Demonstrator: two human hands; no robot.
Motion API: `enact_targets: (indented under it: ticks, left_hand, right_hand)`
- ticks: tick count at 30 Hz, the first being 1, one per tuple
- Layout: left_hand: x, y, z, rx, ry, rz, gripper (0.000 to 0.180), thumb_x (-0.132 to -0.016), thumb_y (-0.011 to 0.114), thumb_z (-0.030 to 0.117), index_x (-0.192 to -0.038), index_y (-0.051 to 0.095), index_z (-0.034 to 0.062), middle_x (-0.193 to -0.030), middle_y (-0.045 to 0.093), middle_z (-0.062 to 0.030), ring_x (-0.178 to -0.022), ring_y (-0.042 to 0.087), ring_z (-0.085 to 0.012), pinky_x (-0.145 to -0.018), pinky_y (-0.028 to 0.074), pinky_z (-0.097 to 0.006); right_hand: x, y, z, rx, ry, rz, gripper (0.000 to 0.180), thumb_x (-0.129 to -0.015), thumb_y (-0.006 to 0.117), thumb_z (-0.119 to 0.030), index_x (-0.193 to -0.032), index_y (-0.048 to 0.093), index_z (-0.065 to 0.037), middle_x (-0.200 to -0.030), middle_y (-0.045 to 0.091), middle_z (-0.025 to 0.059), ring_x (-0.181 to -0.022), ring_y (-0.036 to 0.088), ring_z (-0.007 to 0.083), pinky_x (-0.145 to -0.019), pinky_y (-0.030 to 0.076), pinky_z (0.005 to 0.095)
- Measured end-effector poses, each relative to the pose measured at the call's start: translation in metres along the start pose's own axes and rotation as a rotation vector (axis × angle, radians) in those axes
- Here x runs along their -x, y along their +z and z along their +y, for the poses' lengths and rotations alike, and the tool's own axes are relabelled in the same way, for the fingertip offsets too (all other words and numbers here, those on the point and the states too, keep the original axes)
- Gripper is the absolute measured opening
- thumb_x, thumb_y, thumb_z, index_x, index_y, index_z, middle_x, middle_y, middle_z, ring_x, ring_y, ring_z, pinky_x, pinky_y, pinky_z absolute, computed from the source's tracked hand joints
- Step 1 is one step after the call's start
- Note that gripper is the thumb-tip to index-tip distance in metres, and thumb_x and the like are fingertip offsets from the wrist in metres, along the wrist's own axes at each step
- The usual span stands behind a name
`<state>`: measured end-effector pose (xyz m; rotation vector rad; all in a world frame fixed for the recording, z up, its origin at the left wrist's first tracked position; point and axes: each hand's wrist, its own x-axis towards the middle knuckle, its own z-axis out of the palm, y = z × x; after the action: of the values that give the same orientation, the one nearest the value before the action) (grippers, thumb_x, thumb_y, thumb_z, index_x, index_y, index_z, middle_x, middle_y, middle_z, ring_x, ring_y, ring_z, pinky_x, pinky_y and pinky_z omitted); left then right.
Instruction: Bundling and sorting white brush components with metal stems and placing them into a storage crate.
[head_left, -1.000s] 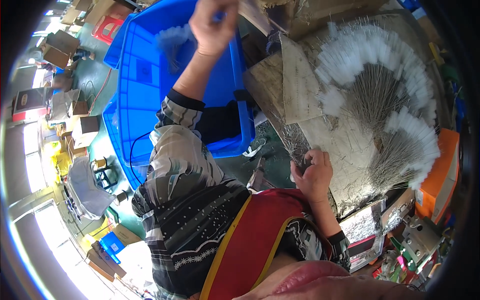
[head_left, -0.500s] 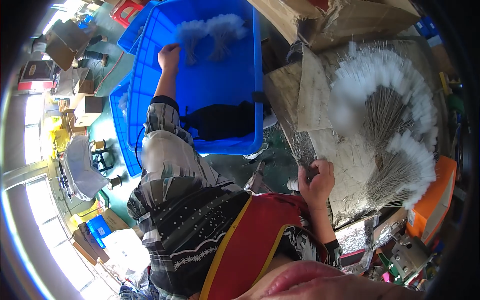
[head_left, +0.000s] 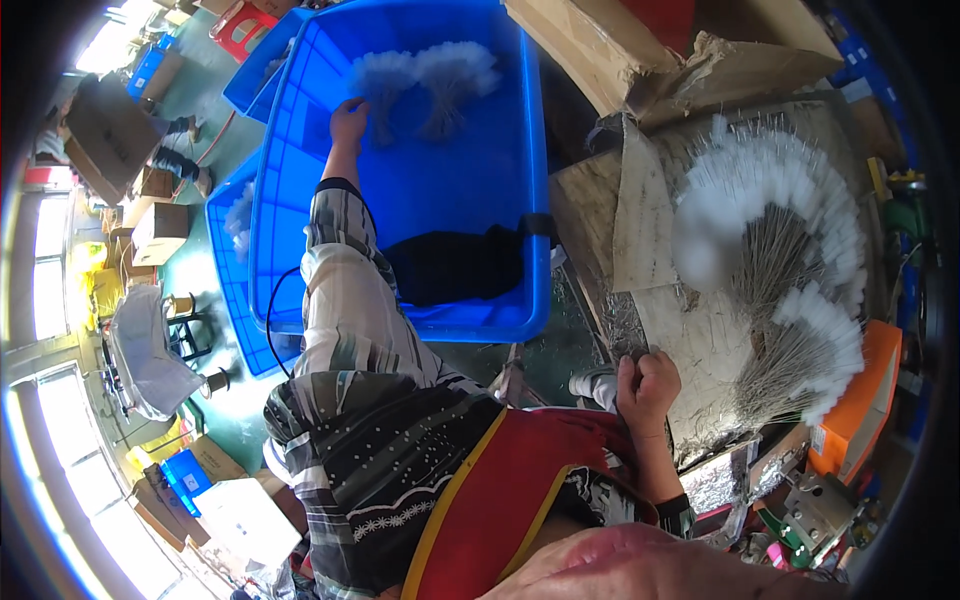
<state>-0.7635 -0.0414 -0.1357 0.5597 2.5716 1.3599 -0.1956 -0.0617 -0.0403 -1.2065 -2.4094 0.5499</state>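
Note:
My left hand (head_left: 349, 123) is stretched far out over the blue bin (head_left: 535, 120), its fingers drawn together. Right beside its fingertips is a bunch of white-tufted wire brushes (head_left: 382, 75); whether it touches them, or what it holds, I cannot make out. A second bunch of such brushes (head_left: 455, 72) lies just to the right. My right hand (head_left: 650, 390) rests by the near edge of the cardboard-covered table (head_left: 690, 330), thumb and fingers curled together; anything between them is hidden. Many more wire brushes (head_left: 830, 185) lie fanned out on that table, white ends outward.
A black cloth-like thing (head_left: 455, 265) lies at the bin's near end. Cardboard boxes (head_left: 690, 75) stand behind the table, an orange box (head_left: 855, 400) at its right. More blue bins (head_left: 235, 290) stand left. Another person's legs (head_left: 180, 155) and a carton show far left.
The view has shifted slightly, so the bin and table sit lower in it. My left hand stays beside the brush bunches. My right thumb and fingers have come closer together.

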Motion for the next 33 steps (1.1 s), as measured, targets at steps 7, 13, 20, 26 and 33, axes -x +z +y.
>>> enact_targets:
  ticks: [7,13,20,26,33]
  left_hand:
    - [-0.039,0.011,-0.007,-0.252,0.072,-0.020,0.053,-0.070,0.063,0.033,-0.116,0.050,0.0093,-0.118,0.047,-0.0176,-0.109,0.044,-0.0305,-0.090,0.037,-0.037]
    - [-0.028,0.037,0.000,-0.357,0.013,-0.002,0.060,-0.065,0.060,0.044,-0.114,0.051,0.0104,-0.122,0.043,-0.0165,-0.119,0.031,-0.0313,-0.098,0.019,-0.044]
    - [0.015,0.046,0.038,-0.553,0.254,-0.198,0.052,-0.064,0.061,0.039,-0.110,0.054,0.0145,-0.115,0.048,-0.0138,-0.113,0.035,-0.0331,-0.096,0.025,-0.041]
    - [0.007,0.018,0.051,-0.602,0.342,-0.225,0.052,-0.064,0.061,0.038,-0.112,0.053,0.0197,-0.119,0.045,-0.0094,-0.116,0.031,-0.0343,-0.094,0.029,-0.044]
    - [-0.011,0.022,0.016,-0.696,0.122,-0.161,0.064,-0.062,0.062,0.043,-0.118,0.048,0.0150,-0.122,0.044,-0.0138,-0.117,0.036,-0.0272,-0.097,0.023,-0.037]
  right_hand:
    - [-0.004,-0.002,-0.006,-0.019,-0.021,-0.037,0.026,-0.067,0.059,-0.013,-0.051,0.039,-0.006,-0.053,0.039,0.0119,-0.051,0.042,0.0314,-0.046,0.031,0.0402]
    - [-0.004,0.001,0.002,-0.021,-0.010,-0.017,0.026,-0.071,0.056,-0.014,-0.052,0.040,-0.005,-0.054,0.040,0.0135,-0.051,0.042,0.0318,-0.047,0.032,0.0399]
    - [-0.002,0.008,0.002,0.015,-0.030,0.026,0.025,-0.075,0.052,-0.012,-0.053,0.043,-0.004,-0.055,0.041,0.0144,-0.051,0.043,0.0328,-0.046,0.032,0.0411]
    - [-0.001,0.005,-0.003,0.009,-0.061,0.024,0.026,-0.074,0.052,-0.012,-0.053,0.041,-0.004,-0.054,0.042,0.0139,-0.050,0.043,0.0321,-0.046,0.033,0.0407]
    - [-0.003,0.005,-0.005,-0.034,-0.055,0.022,0.025,-0.074,0.053,-0.012,-0.054,0.042,-0.004,-0.055,0.042,0.0139,-0.051,0.043,0.0321,-0.046,0.033,0.0404]
